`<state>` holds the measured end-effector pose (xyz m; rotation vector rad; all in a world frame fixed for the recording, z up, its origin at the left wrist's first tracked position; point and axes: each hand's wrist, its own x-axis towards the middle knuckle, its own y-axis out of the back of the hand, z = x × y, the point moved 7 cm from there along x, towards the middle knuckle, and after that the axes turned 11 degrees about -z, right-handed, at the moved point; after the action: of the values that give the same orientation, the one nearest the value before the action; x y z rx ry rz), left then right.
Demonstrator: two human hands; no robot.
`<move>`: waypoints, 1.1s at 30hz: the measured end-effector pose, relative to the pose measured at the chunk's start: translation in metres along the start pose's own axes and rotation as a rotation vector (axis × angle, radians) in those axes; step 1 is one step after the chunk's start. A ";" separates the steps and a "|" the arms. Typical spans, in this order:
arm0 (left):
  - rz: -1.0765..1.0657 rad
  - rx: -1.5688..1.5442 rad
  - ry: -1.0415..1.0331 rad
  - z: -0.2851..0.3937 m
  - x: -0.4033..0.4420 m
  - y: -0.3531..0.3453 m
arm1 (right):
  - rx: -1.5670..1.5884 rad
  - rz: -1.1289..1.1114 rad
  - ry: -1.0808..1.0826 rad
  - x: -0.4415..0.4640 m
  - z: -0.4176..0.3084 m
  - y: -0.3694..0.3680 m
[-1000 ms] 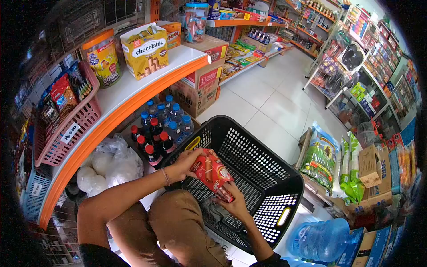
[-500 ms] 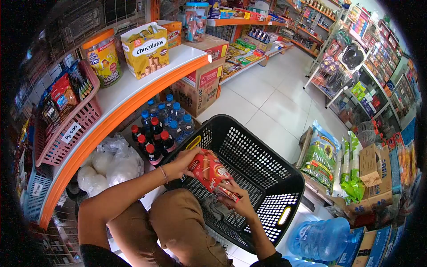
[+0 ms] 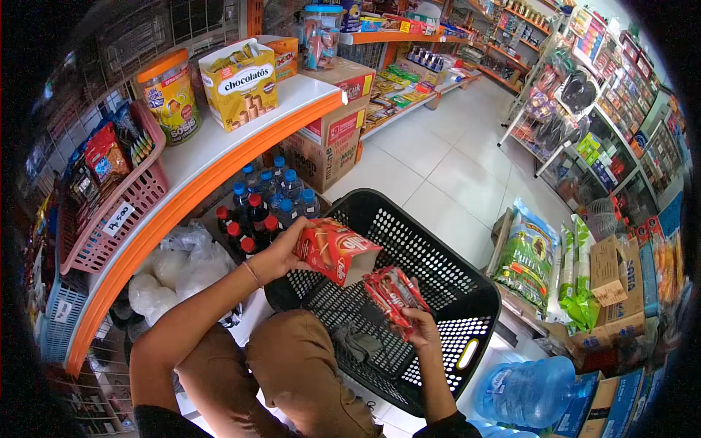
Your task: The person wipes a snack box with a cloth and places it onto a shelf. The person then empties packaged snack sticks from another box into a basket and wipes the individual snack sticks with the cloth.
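In the head view, the left hand has its fingers closed partway around the near end of a red box, parted by the width of the carton. The box is tilted, its open end away from those fingers and facing the right hand. The right hand's fingers are nearly closed, pinching the lower end of a bundle of red packets, which lies just beside the box's open end; whether they touch, I cannot tell.

Below both hands' fingers is a black basket with a grey cloth inside. Beyond the left fingers stand bottles with red and blue caps; plastic bags lie farther left. Well apart from the right fingers, on their right, is a green rice bag.
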<state>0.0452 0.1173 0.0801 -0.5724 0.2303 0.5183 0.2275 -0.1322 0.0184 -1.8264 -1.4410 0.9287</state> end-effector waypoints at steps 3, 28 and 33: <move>-0.007 -0.065 0.000 -0.002 0.001 0.002 | 0.105 0.001 0.020 0.000 0.008 0.010; -0.093 -0.208 -0.161 0.023 0.003 0.004 | 0.236 0.107 0.203 0.026 0.057 0.142; -0.078 -0.178 -0.211 0.034 -0.005 -0.014 | 0.165 0.243 0.132 -0.004 0.077 0.206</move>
<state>0.0508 0.1248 0.1161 -0.6922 -0.0391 0.5225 0.2732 -0.1752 -0.1928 -1.9264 -1.0470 0.9931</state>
